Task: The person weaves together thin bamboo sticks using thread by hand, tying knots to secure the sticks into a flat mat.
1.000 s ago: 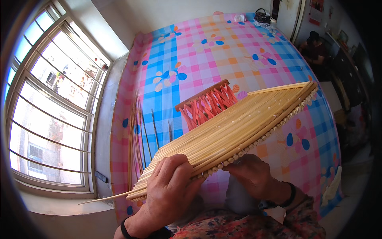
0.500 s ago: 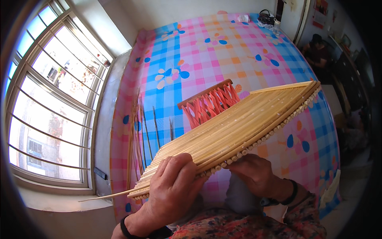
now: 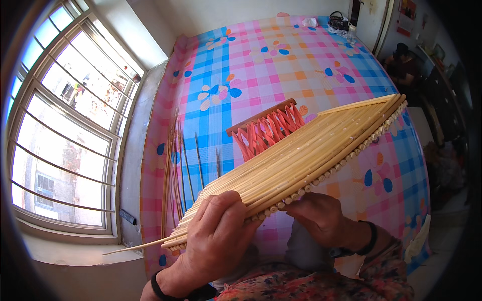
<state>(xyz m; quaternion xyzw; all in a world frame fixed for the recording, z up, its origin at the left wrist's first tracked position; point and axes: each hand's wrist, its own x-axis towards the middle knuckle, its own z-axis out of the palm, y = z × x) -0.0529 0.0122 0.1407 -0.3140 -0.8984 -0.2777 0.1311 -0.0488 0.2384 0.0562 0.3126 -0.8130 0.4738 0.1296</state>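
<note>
Straw-yellow panel [image 3: 298, 163], pink-blue checked cloth [image 3: 256, 70], coral-red strips [image 3: 265, 132]

Daylight glares nearly white through the barred window [image 3: 70, 150] at the left of the frame. The pale stick panel [image 3: 296, 155] at centre is bright and fairly sharp; the right grip [image 3: 319, 216] beneath it falls in shadow. The right side is murky, a person [image 3: 400, 66] there barely legible. Fisheye curvature bends straight edges; black rounds the corners.
</note>
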